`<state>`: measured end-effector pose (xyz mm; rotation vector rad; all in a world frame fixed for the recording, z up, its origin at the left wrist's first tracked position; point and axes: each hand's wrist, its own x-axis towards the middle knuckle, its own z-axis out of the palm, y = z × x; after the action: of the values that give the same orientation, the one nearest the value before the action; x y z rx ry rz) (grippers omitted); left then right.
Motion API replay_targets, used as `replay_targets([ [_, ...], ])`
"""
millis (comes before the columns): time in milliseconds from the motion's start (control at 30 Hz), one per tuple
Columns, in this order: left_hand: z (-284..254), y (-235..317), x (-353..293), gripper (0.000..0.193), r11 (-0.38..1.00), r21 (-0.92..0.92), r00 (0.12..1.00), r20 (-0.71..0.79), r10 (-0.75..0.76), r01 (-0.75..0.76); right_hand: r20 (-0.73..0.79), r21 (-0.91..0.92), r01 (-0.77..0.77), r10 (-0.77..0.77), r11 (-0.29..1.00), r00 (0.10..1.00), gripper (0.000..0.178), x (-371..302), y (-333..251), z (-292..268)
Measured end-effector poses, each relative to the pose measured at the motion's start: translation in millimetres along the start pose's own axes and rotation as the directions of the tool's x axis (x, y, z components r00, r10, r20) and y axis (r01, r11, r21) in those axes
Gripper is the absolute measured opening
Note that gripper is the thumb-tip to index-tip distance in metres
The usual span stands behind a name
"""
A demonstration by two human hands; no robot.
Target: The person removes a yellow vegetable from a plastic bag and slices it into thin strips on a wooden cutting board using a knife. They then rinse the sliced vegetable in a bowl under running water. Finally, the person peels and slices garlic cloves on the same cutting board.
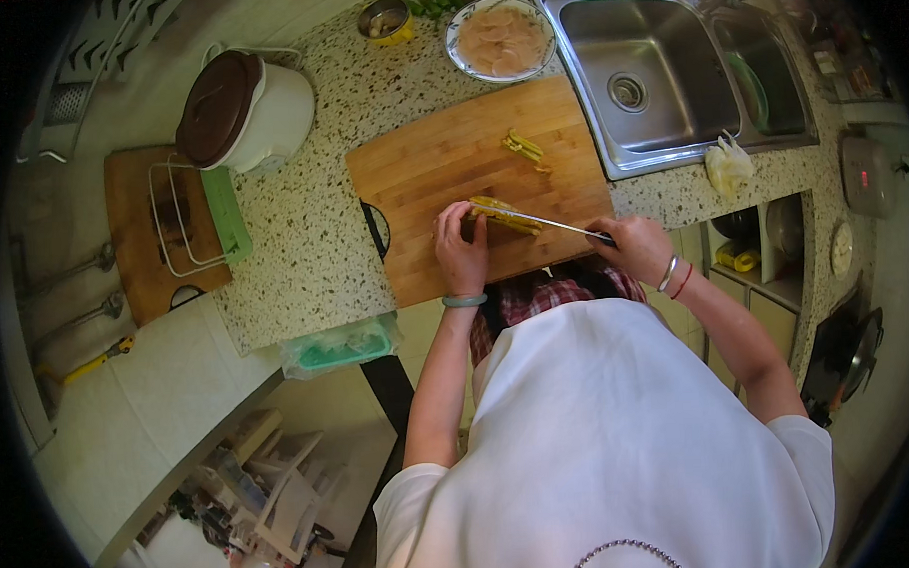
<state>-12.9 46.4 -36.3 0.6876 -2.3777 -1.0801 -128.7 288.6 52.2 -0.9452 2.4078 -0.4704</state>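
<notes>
A: Two hands work at the wooden cutting board (441,169), which lies on the speckled worktop (303,259) just left of the steel sink (668,76). Which hand does what?

B: At the board's near edge, the left hand (461,252) has its fingers curled down onto a bundle of yellow-green vegetable strips (504,215), pressing it to the wood. The right hand (633,246) is closed round the handle of a knife (563,224); the thin blade reaches left and meets the bundle's right end.

A: How far along does the cutting appear?

B: Early, by my reading. One small heap of cut pieces (525,147) lies toward the board's far edge, well apart from the bundle. The bundle itself looks largely whole, so most of it seems left to cut. Whether the blade has bitten in or only rests on top, I cannot tell.

A: What else surrounds the board?

B: Beyond its far edge stands a plate of pale sliced food (501,40), and left of that a small metal bowl (383,18). To the board's left sits a white pot with a brown lid (243,109); further left, a second wooden board (137,235) carries a wire rack (177,219). A crumpled pale bag (728,164) lies at the sink's near right corner.
</notes>
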Motion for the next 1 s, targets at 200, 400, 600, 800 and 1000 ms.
replay_targets([
  [200, 7, 2, -3, 0.028, 0.95, -0.191, 0.968, 0.004, -0.25, 0.246, 0.041, 0.066, -0.057, 0.055, 0.996, 0.998, 0.023, -8, -4, -1],
  [400, 11, -3, -4, 0.025, 0.919, -0.296, 0.959, -0.029, -0.28, 0.26, 0.062, 0.174, -0.07, 0.06, 0.982, 0.996, 0.023, -10, -5, 9],
  [600, 9, -7, -6, 0.02, 0.906, -0.323, 0.957, -0.008, -0.29, 0.272, 0.044, 0.15, -0.084, 0.078, 0.985, 0.996, 0.022, -5, -6, 11],
  [800, 6, -9, -7, 0.017, 0.89, -0.369, 0.959, 0.019, -0.282, 0.269, 0.046, 0.079, -0.052, 0.049, 0.996, 0.998, 0.024, -1, -8, 4],
  [1000, 4, -9, -5, 0.019, 0.873, -0.4, 0.955, 0.023, -0.294, 0.279, 0.067, 0.06, -0.052, 0.048, 0.997, 0.997, 0.025, 2, -9, 3],
])
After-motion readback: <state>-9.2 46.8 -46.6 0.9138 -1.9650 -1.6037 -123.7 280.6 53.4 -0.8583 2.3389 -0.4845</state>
